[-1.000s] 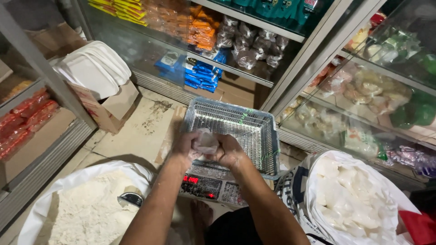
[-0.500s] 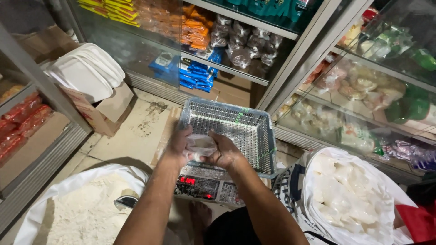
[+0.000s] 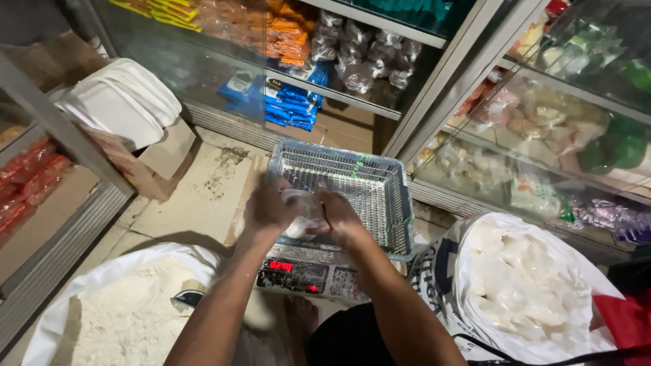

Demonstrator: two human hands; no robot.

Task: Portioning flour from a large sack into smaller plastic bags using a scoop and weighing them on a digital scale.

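- Bag [image 3: 298,220]: small clear plastic bag of white powder, held above the near edge of the basket [image 3: 380,179] on the scale [image 3: 305,276].
- Left hand [image 3: 268,210] and right hand [image 3: 339,218]: both closed around the bag's top.
- Handling: likely soft, light, slippery; grip at the neck.

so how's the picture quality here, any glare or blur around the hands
Head view: dim, warm light, brightest on the white sacks, the flour sack and the bagged one. Soft reflections haze the glass cabinet doors. The left hand and right hand are slightly soft, gripping a small clear bag over the wire basket. Edges bend from the wide lens.
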